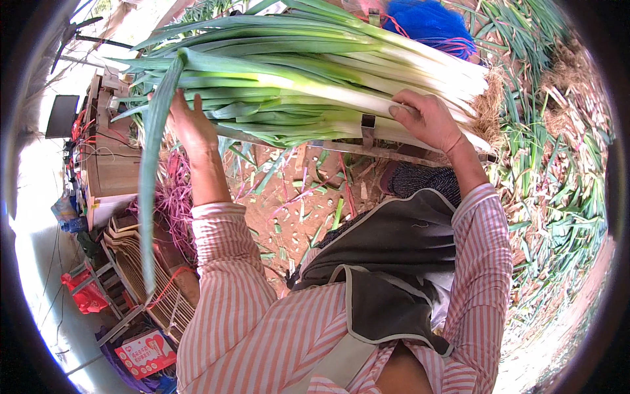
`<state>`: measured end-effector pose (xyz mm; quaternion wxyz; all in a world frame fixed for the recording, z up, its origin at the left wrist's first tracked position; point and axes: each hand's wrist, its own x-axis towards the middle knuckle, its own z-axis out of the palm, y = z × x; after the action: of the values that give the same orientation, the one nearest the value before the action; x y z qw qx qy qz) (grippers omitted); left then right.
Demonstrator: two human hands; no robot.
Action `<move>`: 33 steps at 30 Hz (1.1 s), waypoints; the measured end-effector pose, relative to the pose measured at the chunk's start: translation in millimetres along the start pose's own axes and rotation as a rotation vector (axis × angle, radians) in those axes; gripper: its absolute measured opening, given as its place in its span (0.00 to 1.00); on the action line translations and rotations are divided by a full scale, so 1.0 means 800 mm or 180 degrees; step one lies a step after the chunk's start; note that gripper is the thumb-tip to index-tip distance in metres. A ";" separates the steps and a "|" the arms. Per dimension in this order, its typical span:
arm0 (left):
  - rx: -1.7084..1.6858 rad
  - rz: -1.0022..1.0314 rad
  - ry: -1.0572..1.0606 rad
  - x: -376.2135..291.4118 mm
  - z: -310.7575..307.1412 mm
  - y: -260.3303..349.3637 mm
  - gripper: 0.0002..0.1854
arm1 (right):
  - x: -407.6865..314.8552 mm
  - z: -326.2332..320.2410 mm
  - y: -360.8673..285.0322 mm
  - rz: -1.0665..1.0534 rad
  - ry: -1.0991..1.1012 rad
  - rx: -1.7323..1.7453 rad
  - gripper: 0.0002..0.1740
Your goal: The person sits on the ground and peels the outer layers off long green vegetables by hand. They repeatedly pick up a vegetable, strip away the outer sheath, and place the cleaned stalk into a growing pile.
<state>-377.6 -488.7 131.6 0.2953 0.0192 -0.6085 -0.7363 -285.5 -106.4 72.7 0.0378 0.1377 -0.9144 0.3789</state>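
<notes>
A large pile of long green onions or leeks (295, 81) lies across a metal rack (369, 147), green leaves to the left and white stalks with roots to the right. My right hand (428, 118) grips a white stalk near the root end, thumb and fingers closed round it. At the leafy end, my left hand (192, 123) rests with its fingers spread against the leaves. One long folded leaf (152, 172) hangs down past its outer side; whether the hidden fingers hold any leaf is unclear. A metal upright (367, 129) stands at the near edge of the pile.
Blue netting (428, 24) lies beyond the pile. More onions and trimmed leaves (556, 221) cover the ground at right. Purple-pink ties (177, 197), a wooden cabinet (115, 170), stacked cardboard (147, 276) and a red-and-white box (146, 353) are at left. Leaf scraps lie on the soil.
</notes>
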 end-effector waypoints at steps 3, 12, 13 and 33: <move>0.0703 0.0136 0.0474 0.002 0.012 0.014 0.33 | 0.008 0.003 0.012 0.0357 -0.0499 0.0057 0.16; 0.3435 0.2525 -0.2373 -0.099 0.021 -0.063 0.24 | -0.001 0.044 0.050 0.0964 -0.0709 -0.0465 0.31; 0.3783 0.2559 -0.2722 -0.115 0.034 -0.064 0.24 | -0.003 0.045 0.048 0.0933 -0.0707 -0.0435 0.31; 0.3868 0.3426 -0.4721 -0.100 0.103 -0.106 0.27 | -0.044 0.003 0.100 0.1374 -0.1038 -0.0749 0.31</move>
<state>-378.1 -371.7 49.5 0.0800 -0.5538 -0.8247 0.0824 -274.0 -46.3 10.0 -0.1754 -0.0063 -0.9542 0.2424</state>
